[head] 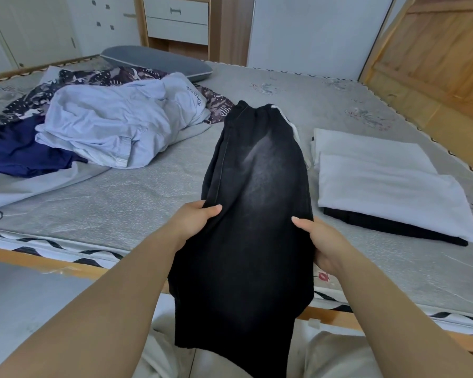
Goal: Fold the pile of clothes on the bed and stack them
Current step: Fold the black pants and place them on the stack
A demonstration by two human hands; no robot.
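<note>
Two bare forearms reach forward from the bottom of the view, each hand gripping one side of the black trousers [253,214]. The left hand [195,221] curls round the garment's left edge, thumb lying on top of the cloth and fingers tucked underneath. The right hand [318,242] pinches the right edge the same way, thumb on top, fingers hidden below. The trousers stretch lengthwise away from the person, waistband end resting on the bed [148,192], the legs hanging down over the bed's near edge in front of the person's lap.

To the right on the mattress lies a stack of folded clothes [388,184]: white pieces on top, a dark one at the bottom, just beside the trousers. To the left sits the unfolded pile [107,126], with a pale blue shirt uppermost, a navy garment at its left and a dark patterned cloth behind. A grey pillow [159,61] lies at the far side.
</note>
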